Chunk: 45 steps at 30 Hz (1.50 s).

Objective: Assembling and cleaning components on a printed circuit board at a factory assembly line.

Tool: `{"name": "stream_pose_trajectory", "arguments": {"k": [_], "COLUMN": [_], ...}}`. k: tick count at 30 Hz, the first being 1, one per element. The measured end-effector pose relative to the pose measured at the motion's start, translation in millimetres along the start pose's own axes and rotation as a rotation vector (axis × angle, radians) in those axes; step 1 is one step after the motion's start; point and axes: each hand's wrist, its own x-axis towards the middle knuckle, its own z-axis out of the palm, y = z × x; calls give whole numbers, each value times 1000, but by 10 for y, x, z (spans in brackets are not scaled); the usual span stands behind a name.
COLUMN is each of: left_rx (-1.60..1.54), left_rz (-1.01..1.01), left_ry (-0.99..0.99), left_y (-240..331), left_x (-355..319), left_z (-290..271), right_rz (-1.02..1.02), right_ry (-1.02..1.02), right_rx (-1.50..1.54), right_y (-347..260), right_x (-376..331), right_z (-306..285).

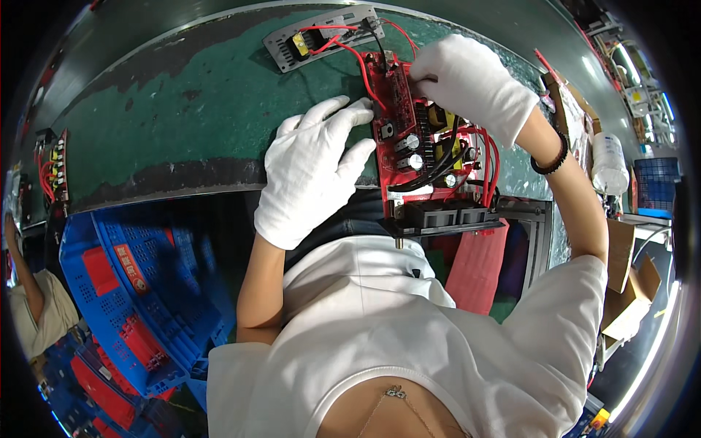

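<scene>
Head view showed me the red board on the green counter, between the spread-out left hand and the curled right hand; I couldn't tell if that one pinched anything.

Your green workbench carries a red circuit board, partly overhanging its near edge, and a slotted metal panel beyond; another wired board seems to rest far left.

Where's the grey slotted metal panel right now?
In the head view, the grey slotted metal panel lies at the top, slightly left of centre, on the green bench, just beyond the red circuit board.
</scene>
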Motion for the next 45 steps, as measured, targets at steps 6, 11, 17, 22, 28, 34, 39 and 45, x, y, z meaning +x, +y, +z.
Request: {"name": "stream_pose_trajectory", "arguments": {"k": [6,11,17,22,28,34,39,45], "left_rx": [-33,-29,-20,-22,-23,-22,-12,5], "left_rz": [41,12,75,78,67,69,69,63], "left_ry": [30,7,67,68,76,66,46,-3], "left_y": [4,15,-12,-18,-11,-7,-9,32], "left_x": [7,9,11,10,1,15,19,34], "left_z": [2,-8,14,26,20,26,8,-22], "right_rz": [26,40,23,43,55,16,49,-170], "right_ry": [-50,-50,-62,-35,-192,-9,-11,92], "right_rx": [-95,-169,-167,-227,-156,52,87,239], "right_y": [-86,-133,-145,-165,-177,-21,-70,48], "right_x": [69,97,136,145,158,62,-19,-181], "right_z": [-79,-95,-111,-80,-179,19,28,183]}}
